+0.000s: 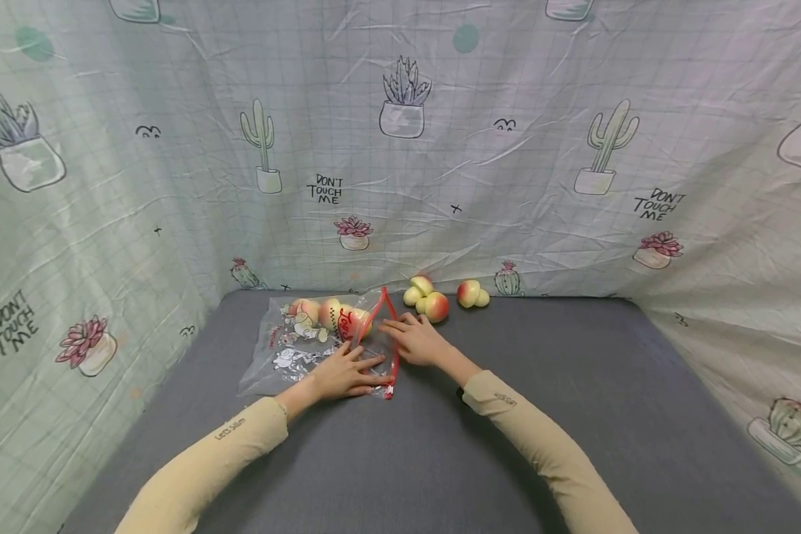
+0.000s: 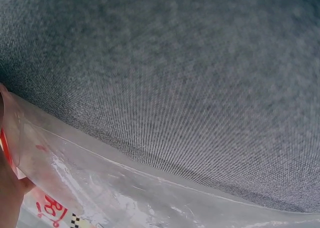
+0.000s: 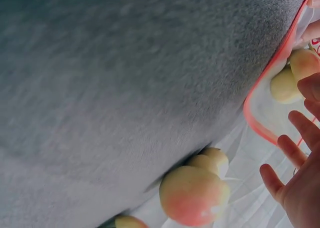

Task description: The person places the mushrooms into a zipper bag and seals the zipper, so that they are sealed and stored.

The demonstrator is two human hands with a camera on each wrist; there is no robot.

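A clear zip bag with a red zip edge and printed figures lies flat on the grey table, its mouth facing right. Several yellow-and-red peach-like fruits show through its film. My left hand rests on the bag near the mouth, fingers stretched toward the red edge. At the far side of the mouth is my right hand, its fingertips over the red edge. The right wrist view shows the right hand's fingers spread apart beside the opening, with a fruit inside the bag.
Just beyond the right hand, more of the peach-like fruits lie clustered by the back edge. Another fruit with a small yellow lobe sits to their right. A cactus-printed cloth hangs behind and at both sides of the table.
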